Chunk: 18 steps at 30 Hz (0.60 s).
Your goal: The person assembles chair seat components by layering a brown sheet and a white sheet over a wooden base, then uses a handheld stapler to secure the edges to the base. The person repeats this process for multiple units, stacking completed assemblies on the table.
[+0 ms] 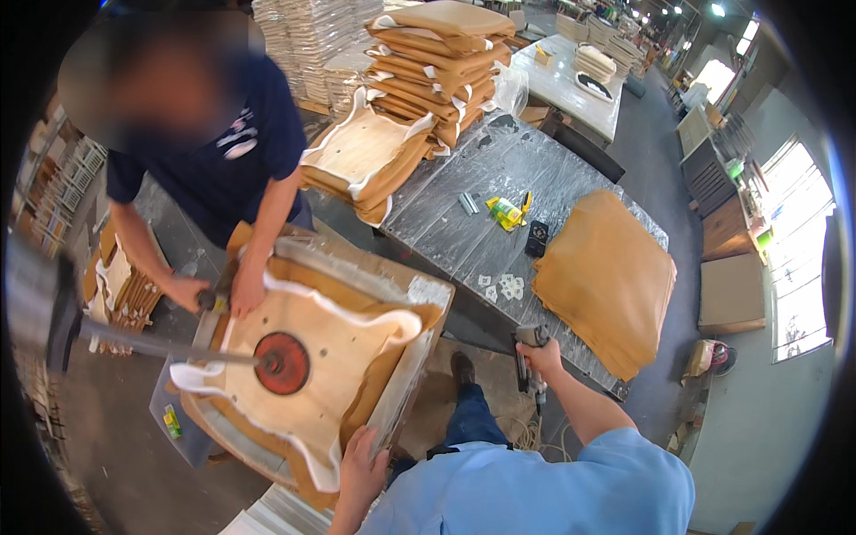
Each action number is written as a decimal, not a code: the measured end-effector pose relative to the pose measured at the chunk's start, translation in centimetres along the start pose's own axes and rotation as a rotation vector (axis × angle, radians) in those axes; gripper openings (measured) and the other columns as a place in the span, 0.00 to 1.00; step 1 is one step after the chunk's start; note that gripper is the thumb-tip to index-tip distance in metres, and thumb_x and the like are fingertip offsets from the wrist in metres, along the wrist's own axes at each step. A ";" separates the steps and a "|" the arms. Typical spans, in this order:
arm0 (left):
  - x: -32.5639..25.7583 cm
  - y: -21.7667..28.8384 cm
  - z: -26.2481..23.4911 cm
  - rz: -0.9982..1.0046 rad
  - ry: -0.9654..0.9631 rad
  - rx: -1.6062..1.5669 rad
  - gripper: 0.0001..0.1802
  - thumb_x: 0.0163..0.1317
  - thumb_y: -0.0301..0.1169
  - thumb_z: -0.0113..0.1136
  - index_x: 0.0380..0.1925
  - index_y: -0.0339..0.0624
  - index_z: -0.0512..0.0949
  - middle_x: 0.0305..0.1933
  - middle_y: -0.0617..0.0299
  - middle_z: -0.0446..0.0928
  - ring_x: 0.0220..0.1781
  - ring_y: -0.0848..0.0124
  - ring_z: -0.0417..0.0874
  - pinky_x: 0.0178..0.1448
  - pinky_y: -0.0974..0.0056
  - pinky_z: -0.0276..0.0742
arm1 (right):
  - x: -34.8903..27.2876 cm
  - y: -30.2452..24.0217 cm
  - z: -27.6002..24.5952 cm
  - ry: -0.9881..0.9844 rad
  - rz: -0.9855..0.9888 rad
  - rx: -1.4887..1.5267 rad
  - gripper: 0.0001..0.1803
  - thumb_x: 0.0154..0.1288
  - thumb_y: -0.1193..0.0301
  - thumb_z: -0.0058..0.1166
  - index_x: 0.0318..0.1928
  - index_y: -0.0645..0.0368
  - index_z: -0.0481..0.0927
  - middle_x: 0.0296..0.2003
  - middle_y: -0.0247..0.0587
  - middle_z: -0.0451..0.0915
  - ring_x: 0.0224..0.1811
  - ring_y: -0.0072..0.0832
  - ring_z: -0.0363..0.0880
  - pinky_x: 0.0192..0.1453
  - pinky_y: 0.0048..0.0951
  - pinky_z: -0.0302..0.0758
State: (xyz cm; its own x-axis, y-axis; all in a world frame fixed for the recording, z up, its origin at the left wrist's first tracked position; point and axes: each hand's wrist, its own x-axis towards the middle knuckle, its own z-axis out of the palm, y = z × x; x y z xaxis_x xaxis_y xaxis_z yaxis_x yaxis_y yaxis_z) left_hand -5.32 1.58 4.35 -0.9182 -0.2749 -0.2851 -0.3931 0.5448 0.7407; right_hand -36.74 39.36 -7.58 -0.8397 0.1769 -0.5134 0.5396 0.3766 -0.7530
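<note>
this is a factory workshop: a round red press pad sits on a pale wooden panel edged with brown covering, a grey gun-shaped tool is held nearby, brown-covered pieces stand in a tall stack, brown sheets lie piled on a scuffed worktable, a co-worker stands close, and another long table runs back into a deep hall under bright ceiling lamps

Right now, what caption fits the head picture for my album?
Left hand beside the wooden panel, right hand holding a grey tool, a co-worker opposite.
</note>
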 end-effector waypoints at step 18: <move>9.0 10.3 9.7 -0.565 0.376 0.484 0.51 0.61 0.35 0.78 0.83 0.43 0.63 0.87 0.35 0.57 0.88 0.34 0.55 0.90 0.30 0.47 | 37.8 -6.5 10.5 -0.362 0.256 0.219 0.22 0.63 0.71 0.80 0.55 0.60 0.85 0.34 0.38 0.86 0.24 0.31 0.84 0.25 0.36 0.81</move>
State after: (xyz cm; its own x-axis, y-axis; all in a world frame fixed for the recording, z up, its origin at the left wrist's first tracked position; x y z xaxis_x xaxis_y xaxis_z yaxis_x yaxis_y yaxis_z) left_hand -18.11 12.44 3.48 -0.5332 -0.8083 -0.2497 -0.8458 0.5024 0.1795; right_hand -71.37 34.10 -26.44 -0.6245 -0.1036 -0.7741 0.7586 0.1552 -0.6328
